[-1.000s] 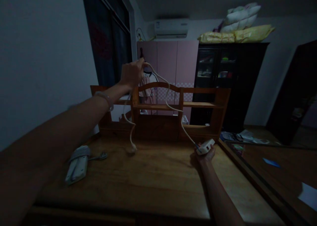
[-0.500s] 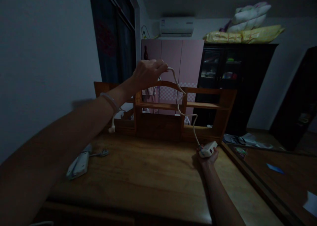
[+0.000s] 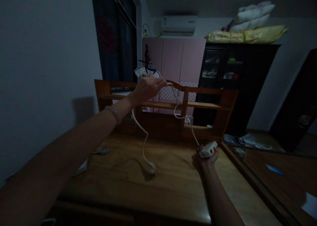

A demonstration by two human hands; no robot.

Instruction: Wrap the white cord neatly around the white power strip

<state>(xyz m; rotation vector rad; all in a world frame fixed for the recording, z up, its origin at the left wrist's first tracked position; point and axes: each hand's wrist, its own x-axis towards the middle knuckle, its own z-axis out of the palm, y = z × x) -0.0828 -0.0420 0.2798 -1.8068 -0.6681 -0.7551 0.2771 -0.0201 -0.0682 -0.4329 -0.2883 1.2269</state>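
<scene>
A home is showing: an air conditioner [image 3: 178,25] is hanging above the pink wardrobe [image 3: 172,57], clothes [image 3: 148,72] in front, a dark cabinet [image 3: 249,67] standing to its right.

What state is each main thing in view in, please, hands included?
Left hand, raised, closed on the cord
Right hand, holding the power strip
Cord, unwound, hanging in loose bends
Plug, unplugged, at the cord's hanging end
Power strip, held, cord attached
Second plug, unplugged, lying on the desk
Pink wardrobe doors, shut
</scene>
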